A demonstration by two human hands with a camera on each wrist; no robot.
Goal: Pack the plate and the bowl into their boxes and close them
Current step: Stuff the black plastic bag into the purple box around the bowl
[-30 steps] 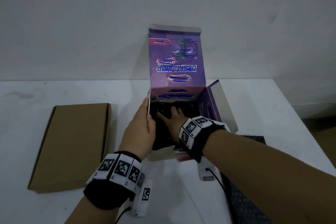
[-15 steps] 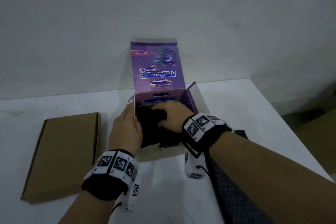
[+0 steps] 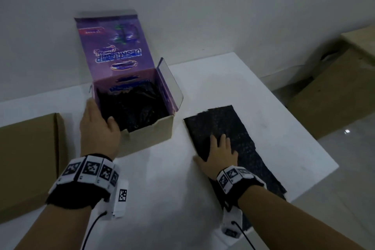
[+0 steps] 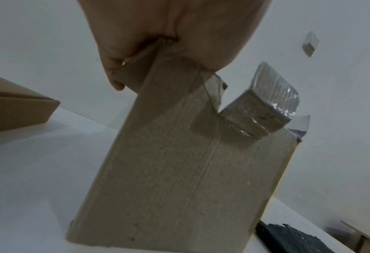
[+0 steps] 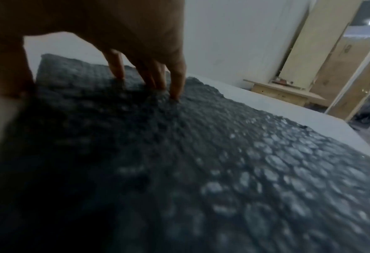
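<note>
the left hand [image 3: 97, 126] grips the open purple box [image 3: 142, 95] at its corner; the right hand [image 3: 220, 151] rests spread on the bubble wrap [image 3: 239, 128], likely padding to lift in next.

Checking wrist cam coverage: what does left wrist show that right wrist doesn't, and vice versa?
Left wrist only: the left hand gripping the top corner of the open box, a taped patch on its side, and the flat brown box. Right wrist only: the right hand, fingertips pressing the black bubble wrap. Both: white table and the wrap.
</note>
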